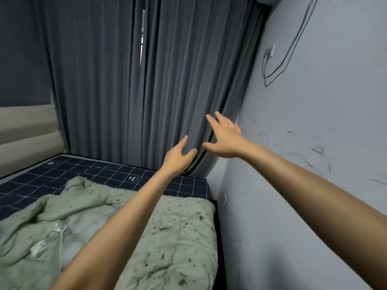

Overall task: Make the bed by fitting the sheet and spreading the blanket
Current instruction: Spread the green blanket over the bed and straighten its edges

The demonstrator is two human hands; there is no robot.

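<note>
Your left hand (178, 156) and right hand (225, 136) reach with fingers spread at the curtain (117, 84), holding nothing. The blanket (167, 227) lies rumpled on the sheet (100, 174), its right edge near the wall (314, 143).

2 bare forearms are showing, each running from the lower edge of the frame up to its hand. The left hand (178, 155) and the right hand (225, 136) are wearing nothing: they are showing no glove, ring, watch or band. No sleeve is reaching into view on either arm, so clothing is staying out of sight. Both arms are looking slim and smooth, the wrists narrow, the fingers long.
</note>
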